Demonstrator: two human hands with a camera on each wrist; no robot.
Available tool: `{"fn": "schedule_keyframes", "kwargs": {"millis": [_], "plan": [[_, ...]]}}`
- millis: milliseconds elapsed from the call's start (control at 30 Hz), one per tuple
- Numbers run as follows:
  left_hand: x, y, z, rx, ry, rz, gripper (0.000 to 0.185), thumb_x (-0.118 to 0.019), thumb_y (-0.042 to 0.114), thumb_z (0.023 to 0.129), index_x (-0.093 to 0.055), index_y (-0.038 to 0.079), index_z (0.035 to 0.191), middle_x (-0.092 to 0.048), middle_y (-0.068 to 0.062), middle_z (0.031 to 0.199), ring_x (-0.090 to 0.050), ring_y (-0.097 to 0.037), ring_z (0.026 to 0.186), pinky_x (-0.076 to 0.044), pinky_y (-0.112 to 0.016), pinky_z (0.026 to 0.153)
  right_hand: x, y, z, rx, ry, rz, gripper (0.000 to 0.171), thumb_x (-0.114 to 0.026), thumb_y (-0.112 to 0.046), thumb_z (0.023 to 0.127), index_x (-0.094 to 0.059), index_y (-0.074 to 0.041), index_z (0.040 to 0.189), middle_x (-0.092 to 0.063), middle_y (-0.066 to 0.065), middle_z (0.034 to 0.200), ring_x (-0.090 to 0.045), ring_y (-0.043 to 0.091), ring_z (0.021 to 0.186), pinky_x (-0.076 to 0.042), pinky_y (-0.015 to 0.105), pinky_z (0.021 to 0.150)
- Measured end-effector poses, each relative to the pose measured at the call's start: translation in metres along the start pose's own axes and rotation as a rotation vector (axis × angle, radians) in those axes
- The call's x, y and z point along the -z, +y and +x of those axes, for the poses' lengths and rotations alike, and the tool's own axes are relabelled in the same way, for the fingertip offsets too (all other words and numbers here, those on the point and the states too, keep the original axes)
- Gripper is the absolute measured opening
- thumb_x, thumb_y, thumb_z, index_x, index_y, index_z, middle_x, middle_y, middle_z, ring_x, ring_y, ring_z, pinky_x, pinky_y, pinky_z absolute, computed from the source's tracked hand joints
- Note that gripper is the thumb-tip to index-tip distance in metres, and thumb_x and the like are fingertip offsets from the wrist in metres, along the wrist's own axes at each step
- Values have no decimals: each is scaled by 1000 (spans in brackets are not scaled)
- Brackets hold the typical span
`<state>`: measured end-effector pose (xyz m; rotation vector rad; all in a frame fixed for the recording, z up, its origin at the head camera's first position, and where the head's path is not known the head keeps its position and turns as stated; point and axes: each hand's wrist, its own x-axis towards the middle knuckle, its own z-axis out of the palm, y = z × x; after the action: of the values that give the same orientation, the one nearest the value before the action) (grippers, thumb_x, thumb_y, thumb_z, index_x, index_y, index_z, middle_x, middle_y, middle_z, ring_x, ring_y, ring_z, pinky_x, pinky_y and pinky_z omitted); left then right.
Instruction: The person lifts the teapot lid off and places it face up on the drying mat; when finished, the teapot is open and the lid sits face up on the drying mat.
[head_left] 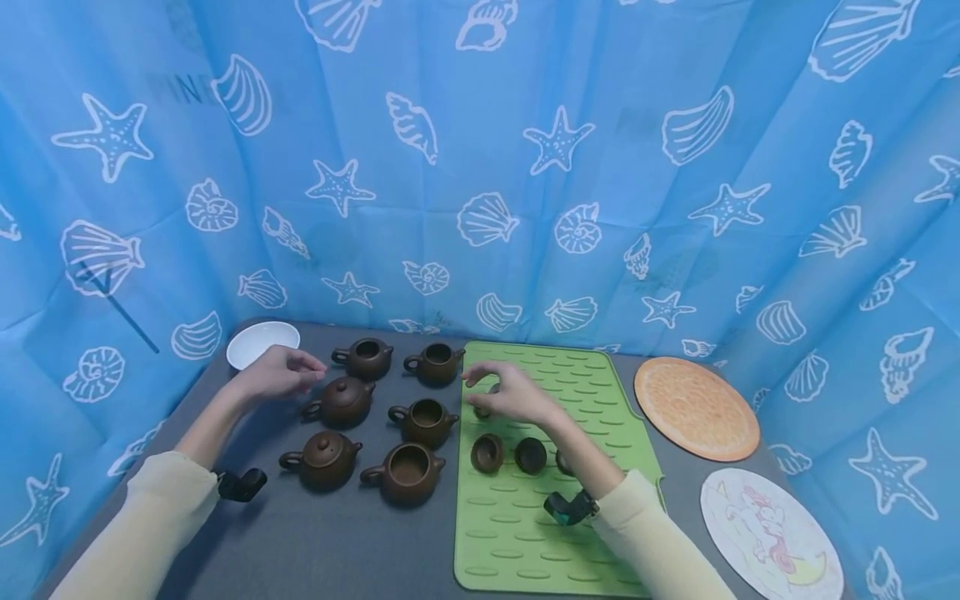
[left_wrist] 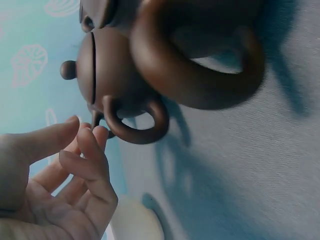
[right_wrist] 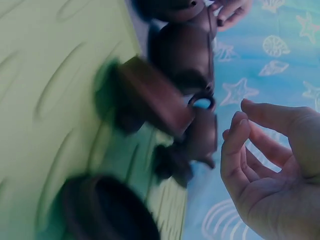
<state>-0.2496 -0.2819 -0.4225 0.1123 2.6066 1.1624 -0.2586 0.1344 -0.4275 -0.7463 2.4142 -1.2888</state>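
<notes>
Teapots (head_left: 408,475) left of lids (head_left: 487,452) on mat (head_left: 600,392)

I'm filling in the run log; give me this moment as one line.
left hand: empty, above lidded teapot | right hand: empty, over lid on green mat | four teapots lidless

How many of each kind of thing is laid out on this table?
Brown teapots: 6
Loose teapot lids on the green mat: 4, two partly hidden behind the right hand and arm
White dish: 1
Green mat: 1
Round mats: 2
Total: 14
</notes>
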Motion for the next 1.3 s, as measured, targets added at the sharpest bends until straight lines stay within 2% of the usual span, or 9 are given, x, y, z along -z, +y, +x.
{"fn": "schedule_keyframes", "kwargs": {"millis": [167, 300, 400, 533, 633, 800, 933, 1067, 1300], "plan": [[0, -8, -12, 27, 2, 17, 36, -63, 23, 110, -71, -6, 130, -75, -25, 121, -72, -25, 98, -58, -33, 79, -9, -16, 8, 28, -6, 34, 33, -73, -11, 103, -67, -1, 134, -70, 25, 127, -74, 47, 81, -65, 57, 71], [-1, -15, -17, 55, -4, 17, 38, -64, 28, 110, -72, -3, 131, -77, -19, 117, -71, -25, 98, -56, -34, 78, -18, -27, 18, 57, -6, 44, 28, -74, -11, 103, -71, -3, 129, -73, 18, 118, -71, 30, 70, -64, 62, 72], [-4, -17, -21, 68, -6, 6, 38, -65, 29, 109, -72, -2, 132, -78, -15, 113, -72, -25, 97, -57, -35, 78, -25, -37, 26, 64, -15, 69, 25, -75, -12, 103, -72, -5, 127, -74, 16, 114, -68, 17, 69, -66, 53, 71], [-8, -22, -26, 59, -1, 2, 36, -67, 27, 108, -73, -1, 130, -78, -16, 113, -73, -26, 99, -57, -35, 76, -35, -49, 37, 73, -35, 110, 24, -74, -11, 103, -73, -3, 125, -75, 18, 112, -71, 17, 76, -65, 37, 68], [-12, -27, -29, 31, 12, 0, 33, -69, 23, 107, -74, -2, 127, -78, -19, 113, -73, -26, 97, -57, -35, 73, -44, -55, 46, 83, -47, 128, 22, -73, -9, 103, -73, -1, 124, -76, 20, 111, -72, 22, 78, -65, 35, 68], [-18, -33, -33, -4, 51, 3, 29, -69, 19, 106, -75, -1, 126, -78, -20, 114, -72, -24, 95, -59, -36, 73, -60, -62, 63, 86, -73, 156, 24, -72, -11, 104, -73, -3, 126, -74, 17, 110, -73, 20, 78, -66, 31, 70], [-21, -35, -33, 23, 83, 3, 29, -69, 20, 107, -75, 1, 127, -77, -19, 119, -73, -24, 99, -63, -38, 77, -73, -67, 79, 97, -87, 168, 28, -73, -12, 104, -72, 2, 128, -74, 16, 104, -71, 13, 75, -64, 26, 67], [-23, -37, -33, 33, 97, -8, 29, -68, 21, 107, -74, 1, 127, -76, -20, 120, -73, -25, 100, -63, -39, 78, -86, -72, 93, 87, -83, 191, 27, -73, -9, 103, -72, 5, 127, -74, 14, 97, -69, 9, 70, -64, 26, 65], [-24, -40, -35, 44, 105, -19, 31, -68, 23, 108, -73, 1, 128, -75, -22, 123, -73, -26, 103, -64, -41, 80, -108, -75, 109, -4, -48, 226, 26, -73, -7, 103, -72, 7, 124, -76, 12, 92, -68, 10, 69, -66, 28, 65]]}}
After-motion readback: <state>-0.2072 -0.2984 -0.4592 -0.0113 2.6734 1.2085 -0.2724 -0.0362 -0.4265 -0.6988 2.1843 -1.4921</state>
